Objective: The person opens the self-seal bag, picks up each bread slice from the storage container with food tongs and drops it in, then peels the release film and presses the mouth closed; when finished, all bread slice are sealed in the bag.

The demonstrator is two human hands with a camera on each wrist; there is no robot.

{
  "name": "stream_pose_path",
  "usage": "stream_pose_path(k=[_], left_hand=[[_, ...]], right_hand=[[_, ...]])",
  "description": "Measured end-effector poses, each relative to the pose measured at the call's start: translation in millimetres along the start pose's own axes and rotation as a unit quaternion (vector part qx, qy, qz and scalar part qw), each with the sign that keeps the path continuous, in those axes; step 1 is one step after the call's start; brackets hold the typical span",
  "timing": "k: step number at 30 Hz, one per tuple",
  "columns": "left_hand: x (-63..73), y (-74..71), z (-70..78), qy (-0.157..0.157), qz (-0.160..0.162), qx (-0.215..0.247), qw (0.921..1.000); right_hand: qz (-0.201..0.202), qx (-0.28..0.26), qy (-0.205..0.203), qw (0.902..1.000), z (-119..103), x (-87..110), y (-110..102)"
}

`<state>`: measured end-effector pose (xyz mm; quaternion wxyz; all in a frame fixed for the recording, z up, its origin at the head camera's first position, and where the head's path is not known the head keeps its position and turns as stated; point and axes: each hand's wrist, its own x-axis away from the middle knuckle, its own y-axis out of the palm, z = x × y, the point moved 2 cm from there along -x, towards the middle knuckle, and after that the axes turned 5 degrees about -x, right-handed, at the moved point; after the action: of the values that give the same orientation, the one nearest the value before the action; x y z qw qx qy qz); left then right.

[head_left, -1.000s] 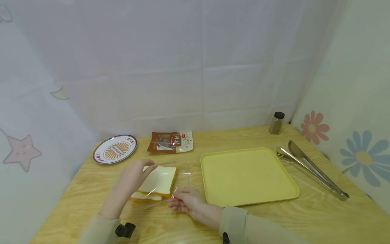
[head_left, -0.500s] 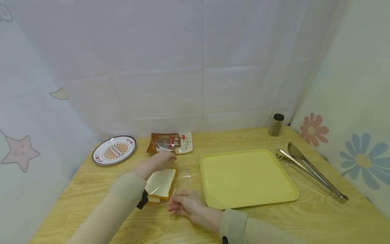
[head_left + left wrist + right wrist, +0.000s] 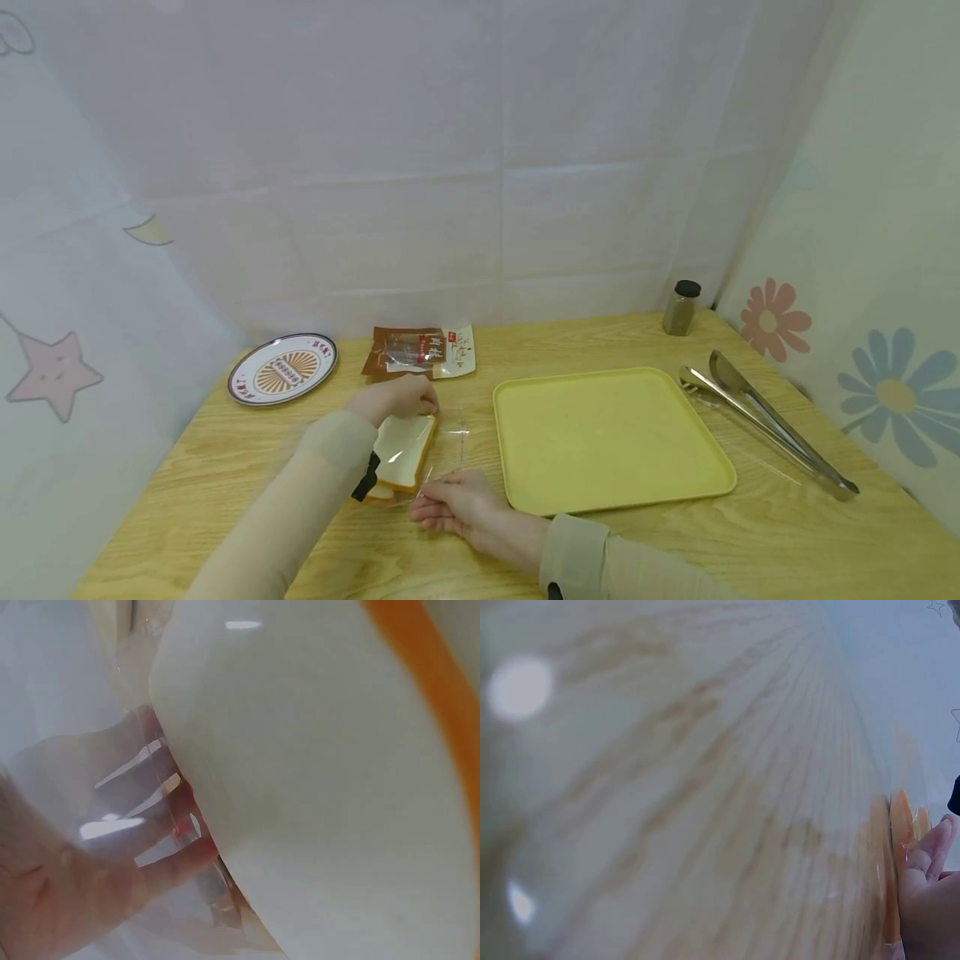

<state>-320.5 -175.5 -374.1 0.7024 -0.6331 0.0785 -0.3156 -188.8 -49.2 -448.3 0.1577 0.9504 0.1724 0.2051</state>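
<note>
Two bread slices (image 3: 405, 450) lie stacked with an offset on the table, white with orange crusts, under shiny clear plastic film (image 3: 455, 433). At the far edge of the upper slice, my left hand (image 3: 401, 395) reaches over with bent fingers. In the left wrist view the film lies between the camera and the left hand (image 3: 112, 825), whose fingertips meet the bread (image 3: 315, 780) edge. My right hand (image 3: 461, 508) rests palm-up on the table and pinches the film's near corner. The right wrist view catches the right hand (image 3: 930, 885) only at its lower right edge.
A yellow tray (image 3: 615, 442) lies right of the bread. Metal tongs (image 3: 765, 421) and a black-capped jar (image 3: 682, 308) stand farther right. Behind the bread is a brown-and-white food packet (image 3: 420, 351); a patterned plate (image 3: 283, 369) sits at the back left. Curtains border the table.
My left hand has gone from the left side of the bread to its far right corner, its forearm now covering part of the slices. The right hand has stayed nearly still.
</note>
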Motion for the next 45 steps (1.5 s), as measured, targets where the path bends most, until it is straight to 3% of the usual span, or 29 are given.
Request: stream_pose_path(k=[6, 11, 16, 19, 24, 26, 29, 33, 36, 40, 45], left_hand=[[1.6, 0.8, -3.8, 0.033, 0.024, 0.007, 0.9991], [6.8, -0.8, -11.7, 0.055, 0.079, 0.007, 0.9954], [21.2, -10.3, -23.3, 0.056, 0.127, 0.026, 0.99], [35.2, -17.9, -33.4, 0.051, 0.162, 0.046, 0.9844], [56.1, -28.6, -49.5, 0.001, 0.195, 0.132, 0.9719], [65.7, -32.3, -51.9, -0.028, 0.202, 0.179, 0.9626], [79.7, -37.3, -51.5, -0.045, 0.227, 0.232, 0.9449], [96.5, -42.6, -45.7, -0.037, 0.268, 0.294, 0.9166], [107.4, -45.4, -40.0, -0.031, 0.3, 0.343, 0.8895], [120.2, -49.7, -31.9, -0.027, 0.341, 0.398, 0.851], [133.5, -56.5, -23.1, -0.023, 0.395, 0.402, 0.8254]], right_hand=[[-0.003, 0.001, -0.002, 1.0, 1, 1.1, 0], [-0.012, 0.013, -0.02, 0.9997, -1, 1.5, -1], [-0.021, 0.057, -0.056, 0.9966, -17, 4.5, -9], [-0.017, 0.096, -0.082, 0.9918, -34, 8.1, -15], [0.0, 0.177, -0.152, 0.9723, -66, 10.9, -32], [0.009, 0.215, -0.183, 0.9593, -78, 10.9, -39], [0.032, 0.26, -0.224, 0.9386, -95, 11.7, -47], [0.072, 0.299, -0.284, 0.9082, -114, 13.8, -53], [0.09, 0.304, -0.322, 0.8921, -127, 16.7, -54], [0.099, 0.292, -0.366, 0.8781, -142, 19.4, -53], [0.103, 0.271, -0.402, 0.8685, -159, 22.1, -51]])
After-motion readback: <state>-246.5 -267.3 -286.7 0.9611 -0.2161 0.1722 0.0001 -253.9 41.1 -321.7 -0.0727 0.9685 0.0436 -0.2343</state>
